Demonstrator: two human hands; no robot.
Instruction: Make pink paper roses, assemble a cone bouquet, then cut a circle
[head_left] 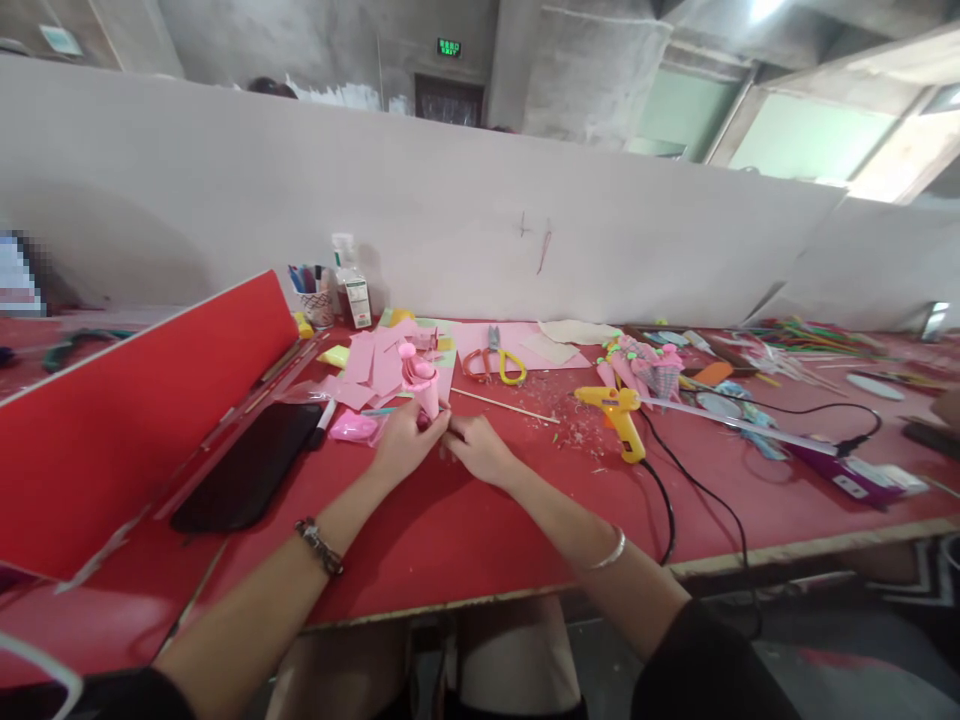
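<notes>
A small pink paper cone (427, 394) stands upright between my hands, with round pink pieces (417, 366) showing at its top. My left hand (407, 436) is closed around the lower left side of the cone. At the cone's lower tip, the fingers of my right hand (480, 448) are pinched together; the exact contact is partly hidden. Just left of my left hand lies a pink lump in a clear bag (355, 427). Behind the cone, cut pink paper pieces (369, 362) are spread out. A thin wooden stick (506, 404) lies beyond my right hand.
Scissors (493, 357) lie behind the stick. A yellow glue gun (616, 412) and its black cord lie to the right, before several finished-looking pink cones (637, 364). A black phone-like slab (251, 465) and a red board (150, 420) are at left. A bottle (353, 285) stands behind.
</notes>
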